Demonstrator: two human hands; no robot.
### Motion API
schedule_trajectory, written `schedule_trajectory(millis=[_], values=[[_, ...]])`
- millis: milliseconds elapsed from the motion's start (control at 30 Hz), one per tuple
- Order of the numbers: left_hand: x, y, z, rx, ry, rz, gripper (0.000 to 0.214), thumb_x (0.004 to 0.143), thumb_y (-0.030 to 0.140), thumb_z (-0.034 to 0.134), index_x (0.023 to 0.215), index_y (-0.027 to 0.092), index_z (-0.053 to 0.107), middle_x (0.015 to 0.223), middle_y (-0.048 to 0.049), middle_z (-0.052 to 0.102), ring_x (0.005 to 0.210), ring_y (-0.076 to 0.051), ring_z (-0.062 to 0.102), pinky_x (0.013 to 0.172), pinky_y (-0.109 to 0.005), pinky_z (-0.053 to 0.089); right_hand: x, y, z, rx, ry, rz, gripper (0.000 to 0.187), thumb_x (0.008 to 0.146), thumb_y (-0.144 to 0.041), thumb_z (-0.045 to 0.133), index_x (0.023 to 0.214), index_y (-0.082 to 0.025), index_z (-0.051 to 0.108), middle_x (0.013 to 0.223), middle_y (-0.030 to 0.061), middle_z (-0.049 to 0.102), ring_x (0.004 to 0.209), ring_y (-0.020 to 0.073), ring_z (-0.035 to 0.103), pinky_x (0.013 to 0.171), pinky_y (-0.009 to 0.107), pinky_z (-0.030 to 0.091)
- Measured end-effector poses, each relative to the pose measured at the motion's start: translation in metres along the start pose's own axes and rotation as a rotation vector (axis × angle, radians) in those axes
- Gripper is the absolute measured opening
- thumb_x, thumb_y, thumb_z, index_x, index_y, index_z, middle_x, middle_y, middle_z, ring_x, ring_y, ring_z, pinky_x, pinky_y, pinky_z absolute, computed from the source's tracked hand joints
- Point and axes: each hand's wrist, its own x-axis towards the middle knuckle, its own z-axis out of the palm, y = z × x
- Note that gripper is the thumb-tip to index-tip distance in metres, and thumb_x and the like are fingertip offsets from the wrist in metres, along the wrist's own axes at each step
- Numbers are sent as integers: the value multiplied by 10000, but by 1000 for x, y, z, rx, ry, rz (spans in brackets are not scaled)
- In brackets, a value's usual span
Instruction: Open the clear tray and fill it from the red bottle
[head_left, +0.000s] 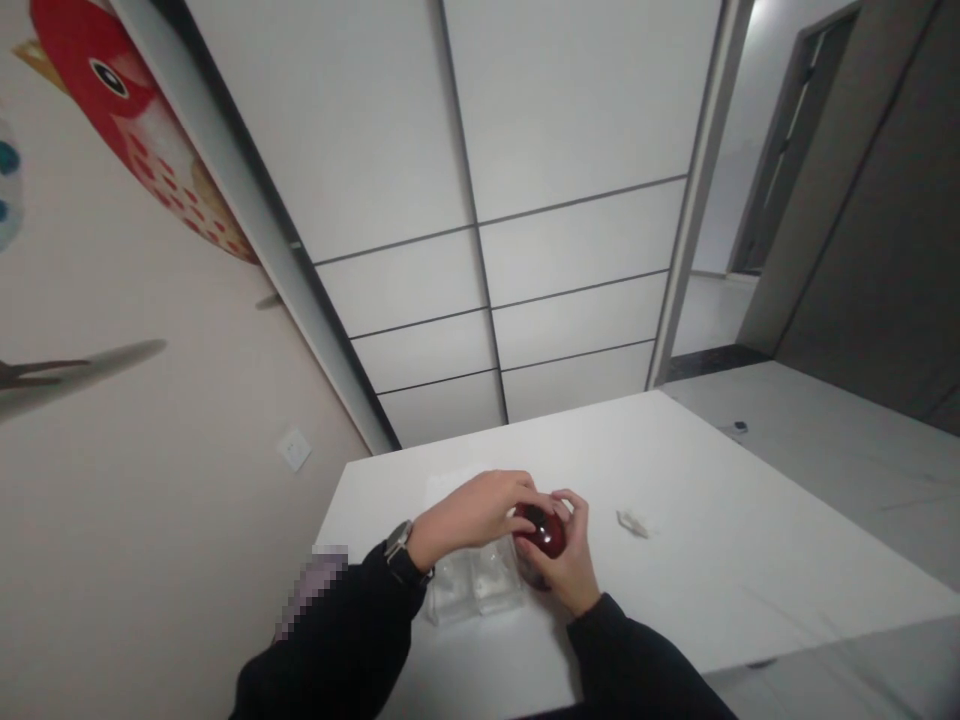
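A dark-red round object (541,531) was held steady, clamped between the left hand (472,512) and the right hand (571,567), just beside a clear plastic tray (472,588) on the tabletop (739,540).

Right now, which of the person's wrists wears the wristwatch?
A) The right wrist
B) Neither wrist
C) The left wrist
C: the wristwatch sits at the black cuff of the left arm, whose left hand reaches across to the dark red round object.
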Motion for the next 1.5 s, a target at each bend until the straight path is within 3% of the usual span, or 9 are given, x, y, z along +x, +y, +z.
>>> schedule_trajectory(millis=[67, 233, 433, 633, 833, 933, 1033, 1233, 1500], values=[[7, 4, 0, 69, 5, -74, 152, 937, 291, 767, 1070, 225, 797, 942, -32, 769, 888, -209, 732, 757, -259, 499, 0, 2, 0, 7, 6, 4, 707, 769, -375, 849, 1306, -282, 399, 1135, 73, 734, 1080, 275, 741, 983, 445, 577], [21, 23, 17, 226, 41, -287, 265, 999, 359, 653, 963, 124, 767, 836, -115, 771, 767, -278, 737, 649, -317, 453, -2, 4, 0, 11, 34, 17, 724, 734, -327, 844, 1319, -264, 421, 1208, 93, 698, 1136, 280, 705, 1029, 458, 540], [33, 36, 30, 323, -16, -363, 304, 1055, 286, 562, 934, 121, 786, 850, -156, 765, 819, -308, 746, 668, -342, 473, -6, 0, 2, 26, 15, 40, 685, 733, -243, 791, 1323, -247, 443, 1072, 50, 716, 905, 226, 728, 793, 349, 599], [30, 37, 20, 305, -45, -377, 329, 988, 405, 682, 845, 130, 792, 770, -151, 748, 772, -294, 730, 673, -336, 468, -6, -6, 2, 16, 27, 4, 656, 733, -231, 779, 1300, -257, 449, 1151, 76, 722, 1057, 253, 737, 917, 389, 602], [22, 38, -11, 237, 18, -407, 487, 1066, 447, 524, 852, 108, 798, 809, -174, 760, 791, -317, 728, 674, -359, 455, -6, -8, 1, -11, 32, -23, 621, 780, -271, 830, 1292, -257, 478, 1162, 88, 731, 1043, 253, 753, 923, 392, 615], [27, 15, -34, 61, 65, -326, 334, 1047, 432, 590, 1059, 166, 790, 919, -94, 779, 856, -256, 714, 710, -318, 447, -6, -8, -1, -34, 18, -48, 596, 807, -267, 835, 1293, -261, 489, 1179, 90, 728, 1083, 251, 743, 968, 406, 605], [39, -29, -40, -87, 17, -277, 205, 975, 324, 721, 1115, 187, 780, 913, -36, 773, 819, -188, 700, 709, -262, 459, -6, -10, -2, -44, 6, -90, 556, 838, -268, 820, 1293, -267, 502, 1184, 87, 731, 1128, 249, 729, 1010, 416, 591], [77, -104, 16, -305, -112, -193, 280, 786, 110, 854, 1050, 129, 764, 976, -56, 797, 858, -167, 737, 761, -227, 523, -5, -16, -1, -97, 29, -139, 482, 856, -328, 817, 1262, -270, 565, 1154, 83, 728, 1099, 246, 730, 961, 373, 615], [103, -136, 73, -414, -184, 24, 302, 771, 92, 838, 1053, 192, 801, 985, -14, 773, 937, -165, 699, 853, -239, 509, -3, -23, -1, -108, 20, -189, 479, 927, -445, 771, 1312, -293, 530, 1121, 101, 716, 1073, 264, 742, 917, 386, 655]])
